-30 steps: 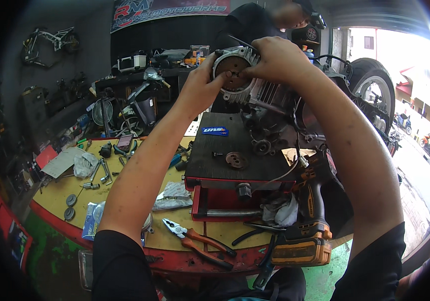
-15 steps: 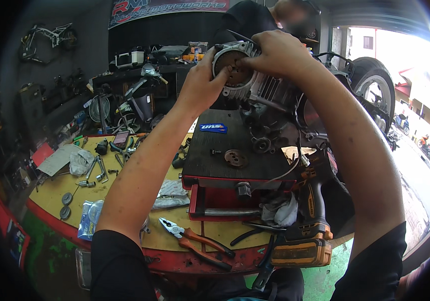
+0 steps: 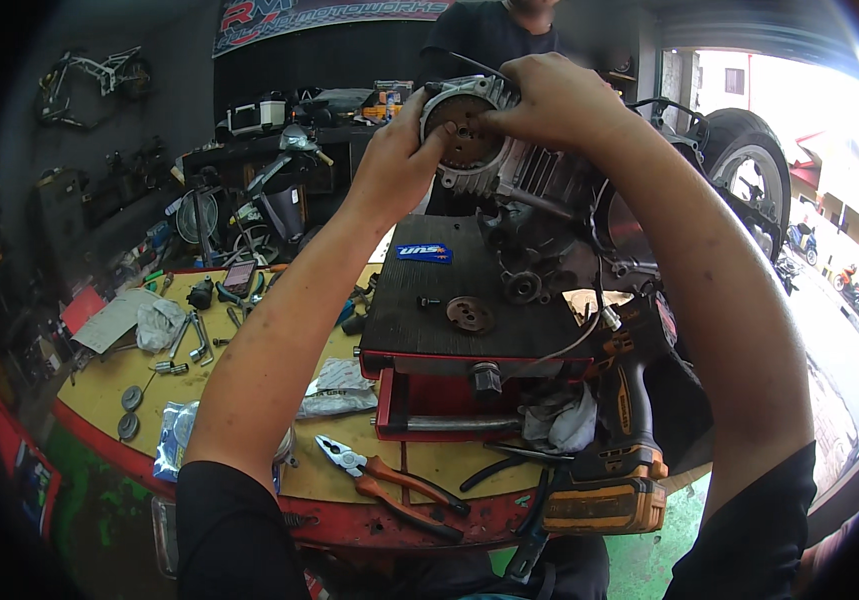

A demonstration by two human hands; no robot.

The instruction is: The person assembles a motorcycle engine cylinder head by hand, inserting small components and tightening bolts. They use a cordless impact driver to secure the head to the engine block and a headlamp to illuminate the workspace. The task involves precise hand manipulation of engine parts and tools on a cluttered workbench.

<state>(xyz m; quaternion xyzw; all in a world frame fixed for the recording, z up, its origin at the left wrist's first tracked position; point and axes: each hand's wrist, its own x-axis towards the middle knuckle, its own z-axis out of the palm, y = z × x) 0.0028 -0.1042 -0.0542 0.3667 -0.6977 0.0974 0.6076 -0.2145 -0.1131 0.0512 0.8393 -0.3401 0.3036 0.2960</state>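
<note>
A brown, round cam sprocket (image 3: 466,150) with several holes sits in the round opening of a grey metal cylinder head (image 3: 461,184) on the engine. My left hand (image 3: 401,150) is closed round the left rim of that opening, its thumb pressed on the sprocket's face. From the right, my right hand (image 3: 561,100) reaches over the top of the head, with its thumb also against the sprocket; most of its fingers are hidden behind. Below, a smaller round metal plate (image 3: 470,315) with holes lies on a black bench top (image 3: 404,335), beside a bolt (image 3: 429,301).
Orange-handled pliers (image 3: 389,487) lie on the yellow table near its front edge. A cordless impact driver (image 3: 621,440) stands at the right. Wrenches and sockets (image 3: 194,335) are scattered at the left. A person in a dark shirt (image 3: 479,40) is behind the engine.
Both hands stay at the sprocket, with the left thumb shifted slightly outward and more of the face showing. The person behind has straightened up and moved left.
</note>
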